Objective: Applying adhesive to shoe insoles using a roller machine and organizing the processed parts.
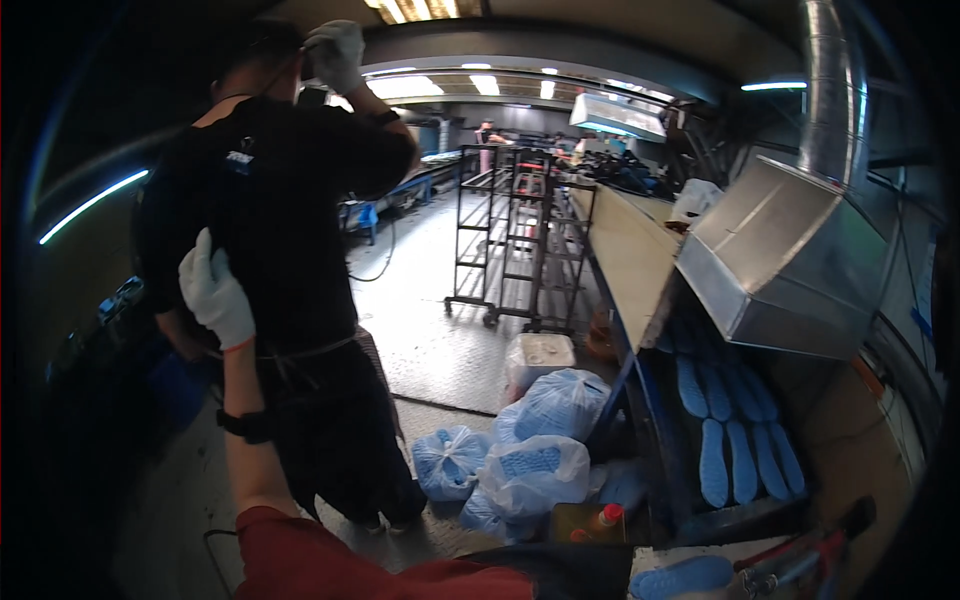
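Note:
My left hand [217,295], in a white glove with an orange cuff, reaches up at the left, its fingers stretched out and nothing seen in them. It is against or just behind the back of a person in a black shirt [280,190]; whether it touches the cloth I cannot tell. A dark band [245,427] circles my wrist, and my red sleeve [320,555] crosses the lower edge. That person faces away and holds a gloved hand [336,50] up beside the head. My right hand is out of view.
Plastic bags [535,470] of blue pieces lie on the floor ahead, beside a white tub [540,352]. Blue insoles [728,465] lie in rows at right, below a metal hood [765,250]. Wheeled racks [520,235] stand farther off. A red-capped container [590,522] is near.

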Demonstrator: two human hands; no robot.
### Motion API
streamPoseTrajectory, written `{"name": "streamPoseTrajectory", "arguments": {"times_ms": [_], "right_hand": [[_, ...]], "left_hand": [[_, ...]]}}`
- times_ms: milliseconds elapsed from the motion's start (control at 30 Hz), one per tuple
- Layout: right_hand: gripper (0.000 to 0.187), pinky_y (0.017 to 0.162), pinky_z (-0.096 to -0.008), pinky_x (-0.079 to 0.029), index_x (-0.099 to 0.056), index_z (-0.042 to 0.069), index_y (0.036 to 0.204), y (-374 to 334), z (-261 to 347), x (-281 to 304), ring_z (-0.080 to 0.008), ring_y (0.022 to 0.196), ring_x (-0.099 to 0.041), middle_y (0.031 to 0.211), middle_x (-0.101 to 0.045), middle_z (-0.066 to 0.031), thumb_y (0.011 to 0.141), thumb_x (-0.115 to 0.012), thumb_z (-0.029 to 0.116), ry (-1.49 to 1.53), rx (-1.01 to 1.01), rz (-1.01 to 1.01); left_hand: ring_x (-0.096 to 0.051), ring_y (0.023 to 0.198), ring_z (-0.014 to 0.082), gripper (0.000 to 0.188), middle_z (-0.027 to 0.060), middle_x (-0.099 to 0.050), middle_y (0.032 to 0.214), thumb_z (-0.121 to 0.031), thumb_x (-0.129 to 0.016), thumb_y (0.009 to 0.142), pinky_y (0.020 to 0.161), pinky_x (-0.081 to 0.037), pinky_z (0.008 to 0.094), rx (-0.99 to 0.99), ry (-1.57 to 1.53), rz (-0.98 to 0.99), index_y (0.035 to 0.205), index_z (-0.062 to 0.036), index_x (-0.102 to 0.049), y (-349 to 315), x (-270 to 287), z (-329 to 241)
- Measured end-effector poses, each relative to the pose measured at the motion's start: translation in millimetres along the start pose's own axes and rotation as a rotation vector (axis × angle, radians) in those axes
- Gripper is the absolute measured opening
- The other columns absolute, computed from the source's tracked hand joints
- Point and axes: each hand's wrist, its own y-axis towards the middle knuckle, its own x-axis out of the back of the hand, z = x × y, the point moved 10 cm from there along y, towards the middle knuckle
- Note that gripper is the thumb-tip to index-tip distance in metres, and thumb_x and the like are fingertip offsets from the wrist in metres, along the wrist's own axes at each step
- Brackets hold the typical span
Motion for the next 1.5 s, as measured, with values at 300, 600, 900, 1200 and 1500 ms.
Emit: {"name": "streamPoseTrajectory", "arguments": {"times_ms": [300,600,900,1200,1500], "right_hand": [[0.026,0.086,-0.0485,-0.047,-0.068,0.013,0.107,21,113,180,-0.0343,0.099,-0.061,0.102,-0.066,-0.0157,0.093,-0.053,0.03,-0.015,-0.074,0.01],[0.026,0.083,-0.0488,-0.048,-0.069,0.015,0.109,23,114,185,-0.0359,0.095,-0.061,0.098,-0.065,-0.0149,0.093,-0.055,0.031,0.065,0.03,-0.037],[0.023,0.08,-0.0494,-0.048,-0.069,0.016,0.104,30,123,186,-0.0353,0.092,-0.061,0.098,-0.065,-0.0138,0.092,-0.058,0.032,0.036,0.024,-0.002],[0.022,0.08,-0.0498,-0.048,-0.068,0.012,0.1,33,134,180,-0.035,0.091,-0.061,0.095,-0.065,-0.0138,0.092,-0.056,0.03,0.024,0.201,-0.118],[0.021,0.084,-0.0525,-0.045,-0.065,0.006,0.095,25,107,162,-0.0379,0.091,-0.058,0.094,-0.064,-0.0172,0.091,-0.056,0.025,0.034,0.147,-0.126]], "left_hand": [[-0.06,0.11,0.0279,0.034,0.0127,-0.06,0.122,-0.001,-0.065,0.088,0.092,-0.051,0.0363,-0.121,0.339,-0.023,0.122,-0.0031,-0.064,-18,-3,-79],[-0.056,0.055,0.0197,0.017,0.0028,-0.054,0.065,-0.008,-0.063,0.085,0.048,-0.043,0.0342,-0.358,-0.824,0.75,0.101,-0.0094,-0.068,-199,-19,-307],[-0.065,0.098,0.0399,0.065,0.0221,-0.055,0.13,-0.043,-0.061,0.092,0.081,-0.054,0.0459,-0.1,-1.111,1.79,0.142,-0.0064,-0.041,-368,48,-400],[-0.046,0.132,0.0384,0.086,0.0227,-0.029,0.155,0.008,-0.052,0.083,0.107,-0.041,0.0406,0.06,-1.383,1.849,0.156,-0.0158,-0.013,-417,54,-394],[-0.052,0.125,0.0401,0.081,0.0181,-0.029,0.155,0.005,-0.059,0.081,0.099,-0.047,0.0423,0.145,-1.374,2.059,0.151,-0.0168,-0.024,-395,55,-413]]}}
